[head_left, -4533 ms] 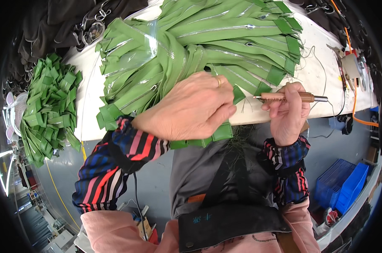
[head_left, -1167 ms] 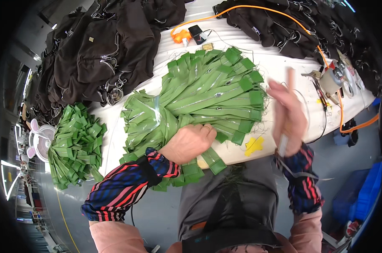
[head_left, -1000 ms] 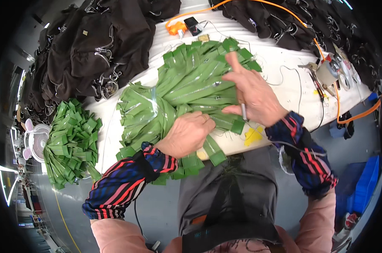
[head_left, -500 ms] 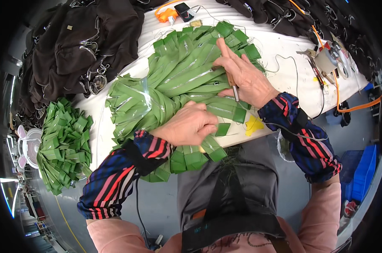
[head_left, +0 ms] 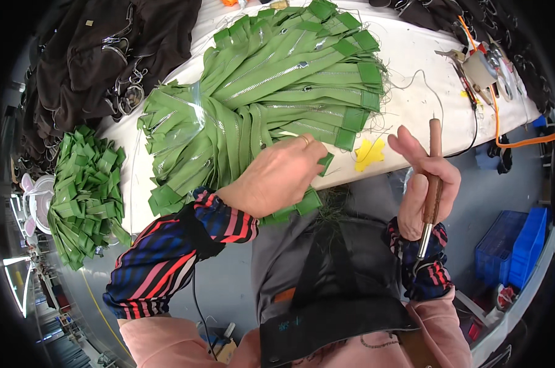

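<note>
My left hand lies palm-down on the near end of the fanned bundle of green zipper strips, fingers curled over the strip tabs at the front edge of the white desk; that grip is closed on the strips and pins them flat. My right hand is clear of the desk, off its front edge and to the right of the bundle, with its grip wrapped around the wooden handle of a soldering-type hot tool.

The tool stands nearly upright: the handle's butt points up past my fingers, and the metal shaft runs down toward my striped cuff, so the working end faces away from the strips. The strips run with their long axes from the taped waist near my left hand, fanning out up and to the right, and their dark green end tabs are the part nearest the tool. The bundle therefore lies to the left of and beyond the right grip, apart from it, with a yellow scrap on the desk between the two.

The left hand is the nearer one to the strips, already touching. A second heap of green strips sits far left, and dark bags lie beyond.
</note>
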Demonstrator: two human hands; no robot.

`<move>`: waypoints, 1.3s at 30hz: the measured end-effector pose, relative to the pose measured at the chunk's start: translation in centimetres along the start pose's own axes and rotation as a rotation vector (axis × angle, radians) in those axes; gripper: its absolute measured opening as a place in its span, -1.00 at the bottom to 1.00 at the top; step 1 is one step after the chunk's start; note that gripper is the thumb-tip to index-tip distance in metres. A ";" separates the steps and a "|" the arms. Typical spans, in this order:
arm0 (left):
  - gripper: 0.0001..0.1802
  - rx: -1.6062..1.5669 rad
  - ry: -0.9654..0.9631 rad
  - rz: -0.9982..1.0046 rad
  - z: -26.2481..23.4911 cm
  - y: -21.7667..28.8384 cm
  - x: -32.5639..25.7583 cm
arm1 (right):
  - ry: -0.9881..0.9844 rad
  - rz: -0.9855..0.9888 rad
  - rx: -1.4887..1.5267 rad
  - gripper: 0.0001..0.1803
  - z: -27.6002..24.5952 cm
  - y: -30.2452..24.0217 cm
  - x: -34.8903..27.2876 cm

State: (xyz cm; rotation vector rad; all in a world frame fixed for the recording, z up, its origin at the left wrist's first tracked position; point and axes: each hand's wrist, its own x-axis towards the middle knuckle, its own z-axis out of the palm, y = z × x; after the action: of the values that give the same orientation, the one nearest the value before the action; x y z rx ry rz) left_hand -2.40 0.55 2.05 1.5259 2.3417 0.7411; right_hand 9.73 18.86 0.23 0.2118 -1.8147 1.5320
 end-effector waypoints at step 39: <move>-0.90 -0.353 0.107 -0.305 2.1 -2.6 -0.1 | 0.144 0.713 0.371 -0.83 0.9 -0.8 0.4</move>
State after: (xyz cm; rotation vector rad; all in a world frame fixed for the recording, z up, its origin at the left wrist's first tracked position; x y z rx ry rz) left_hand -3.40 0.16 -1.09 0.9798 2.2874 1.1030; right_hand 9.55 17.94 1.09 -0.4113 -1.5482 2.3037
